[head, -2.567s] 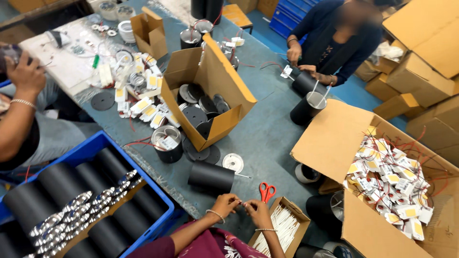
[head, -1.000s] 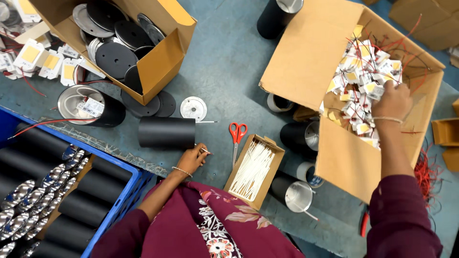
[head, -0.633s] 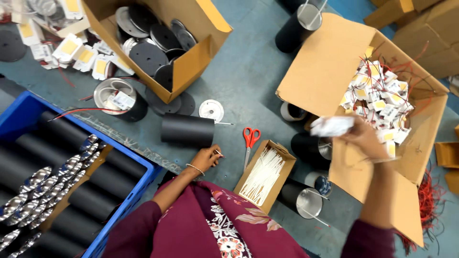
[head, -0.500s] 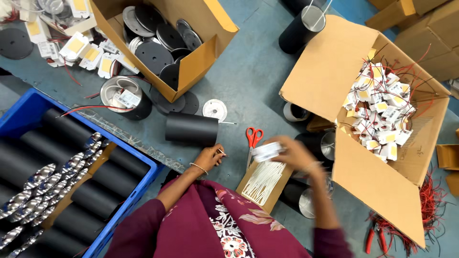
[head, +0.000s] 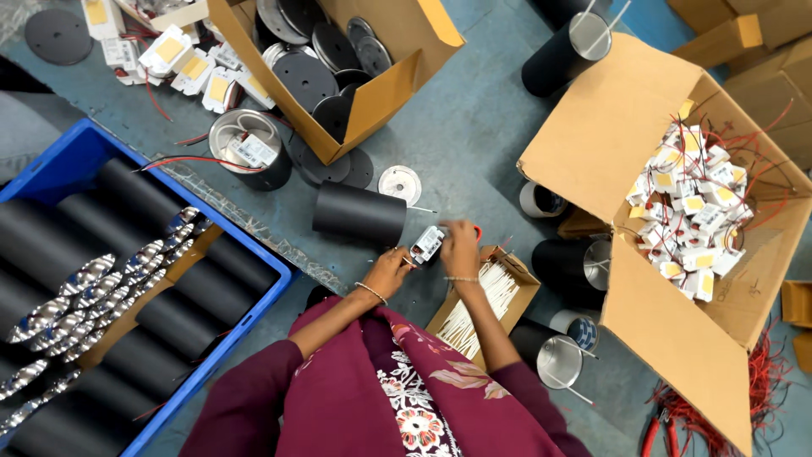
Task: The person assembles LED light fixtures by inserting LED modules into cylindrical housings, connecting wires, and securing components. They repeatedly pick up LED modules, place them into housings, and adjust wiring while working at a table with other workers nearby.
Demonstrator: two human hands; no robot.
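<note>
My right hand (head: 459,248) holds a small white module with wires (head: 428,244) just in front of me. My left hand (head: 388,271) meets it from the left, fingers pinched at the module's end. A black cylinder (head: 359,215) lies on its side on the grey table just beyond both hands. Below my right hand sits a small cardboard box of white ties (head: 485,298). A big open carton (head: 626,127) at the right holds several more white modules (head: 689,211) with red wires.
A blue crate (head: 72,161) of black cylinders and silver reflectors (head: 101,279) stands at the left. A carton (head: 381,93) of black discs is at the top. Upright black cylinders (head: 562,55) and metal cans (head: 558,360) stand around. Red pliers (head: 655,432) lie bottom right.
My right hand reached into the big carton, took a white module, and brought it back to my left hand in front of me. The view has shifted slightly.
</note>
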